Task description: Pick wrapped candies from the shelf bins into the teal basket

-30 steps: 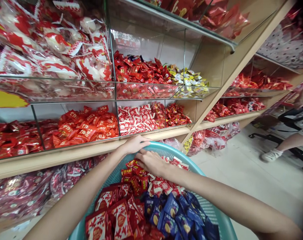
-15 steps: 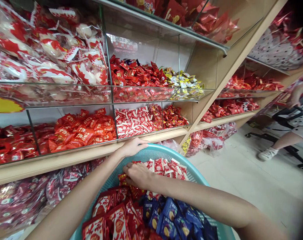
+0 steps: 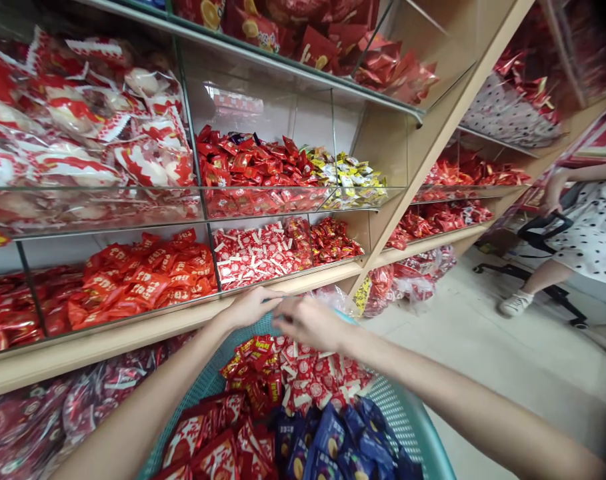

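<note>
1. Close beside the left hand's fingertips, the right hand is over the sweets with its fingers bent. Blur hides whether they touch each other or pinch anything.
2. At those right fingers' other side, the left hand lies at the far edge of the teal basket; I cannot tell whether its fingers are closed on the edge.
3. Just below the right fingers, inside the basket, are small red-and-white sweets, with yellow-lettered red sweets next to them on the left.
4. Nearer the body than the fingers, also in the basket, are blue packets on the right and big red packets on the left. So at least four kinds are already in, mostly grouped by kind. The bottom of the view cuts the basket off, so its full load cannot be judged.
5. Just beyond the fingers, past the wooden ledge, a bin holds a red-and-white pile that looks like the basket's own kind, with plenty left. Orange-red packets fill the bin to the left; none shows in the basket.
6. Higher beyond the fingers sit glossy red sweets and yellow-and-white sweets; I see none of the yellow-and-white ones in the basket.
7. Farthest to the right of the fingers, a person in a dotted dress is by a black chair.
</note>
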